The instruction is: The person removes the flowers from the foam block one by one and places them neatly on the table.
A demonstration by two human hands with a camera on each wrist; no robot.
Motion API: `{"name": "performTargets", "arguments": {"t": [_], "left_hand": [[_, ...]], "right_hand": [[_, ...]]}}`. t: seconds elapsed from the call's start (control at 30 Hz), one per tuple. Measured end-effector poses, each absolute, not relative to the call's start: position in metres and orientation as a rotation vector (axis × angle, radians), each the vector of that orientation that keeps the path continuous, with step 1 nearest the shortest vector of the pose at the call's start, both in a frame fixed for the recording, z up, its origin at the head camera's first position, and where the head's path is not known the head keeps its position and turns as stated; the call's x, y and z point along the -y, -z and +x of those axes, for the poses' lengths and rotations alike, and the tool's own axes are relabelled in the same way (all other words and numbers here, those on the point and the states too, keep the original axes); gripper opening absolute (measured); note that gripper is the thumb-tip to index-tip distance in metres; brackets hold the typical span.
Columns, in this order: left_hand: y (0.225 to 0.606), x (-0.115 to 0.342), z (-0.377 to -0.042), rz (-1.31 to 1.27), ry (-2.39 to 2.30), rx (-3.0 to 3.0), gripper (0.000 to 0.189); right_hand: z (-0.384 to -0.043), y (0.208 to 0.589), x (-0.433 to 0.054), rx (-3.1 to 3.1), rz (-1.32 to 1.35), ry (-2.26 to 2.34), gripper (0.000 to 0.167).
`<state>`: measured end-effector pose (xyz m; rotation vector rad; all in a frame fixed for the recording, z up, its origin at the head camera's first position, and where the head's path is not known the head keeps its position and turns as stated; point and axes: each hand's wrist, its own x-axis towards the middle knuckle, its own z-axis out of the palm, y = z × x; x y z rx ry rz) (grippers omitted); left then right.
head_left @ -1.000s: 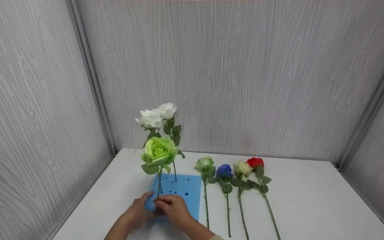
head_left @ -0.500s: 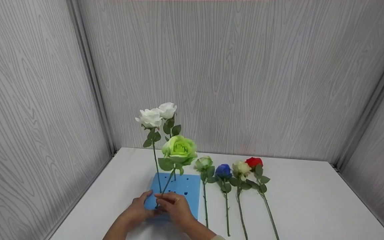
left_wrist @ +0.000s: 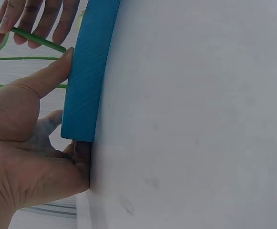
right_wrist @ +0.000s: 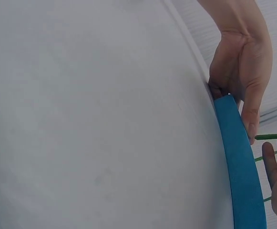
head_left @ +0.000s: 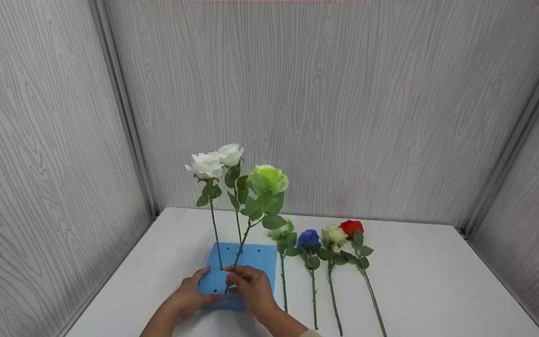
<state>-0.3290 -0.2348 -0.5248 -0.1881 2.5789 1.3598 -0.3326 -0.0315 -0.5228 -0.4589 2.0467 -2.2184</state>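
Observation:
My right hand (head_left: 254,289) pinches the stem of a bright green artificial rose (head_left: 267,179), bloom up, leaning right. The stem's lower end (left_wrist: 52,45) is right at the top face of a blue block with holes (head_left: 259,258), close to my left thumb tip in the left wrist view. My left hand (head_left: 185,296) grips the block's left front corner, thumb on top and fingers along the side. Two white roses, a nearer one (head_left: 206,165) and a farther one (head_left: 230,154), stand upright in the block.
Right of the block, a pale green rose (head_left: 282,231), a blue rose (head_left: 309,238), a cream rose (head_left: 334,235) and a red rose (head_left: 352,227) lie in a row on the white table (head_left: 419,281). Grey wood-grain panels (head_left: 321,103) enclose the table's back and sides.
The green rose's bloom has swung right and up, away from in front of the white roses. My right hand has shifted slightly right with the stem; my left hand stays at the block.

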Motion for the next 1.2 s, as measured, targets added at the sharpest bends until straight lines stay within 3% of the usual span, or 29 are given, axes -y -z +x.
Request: {"name": "performTargets", "arguments": {"t": [1.2], "left_hand": [[0.527,0.235,-0.334,-0.228,-1.374,-2.523,0.124]], "right_hand": [[-0.333,0.519,-0.066,-2.333,-0.309,2.08,0.028]]}}
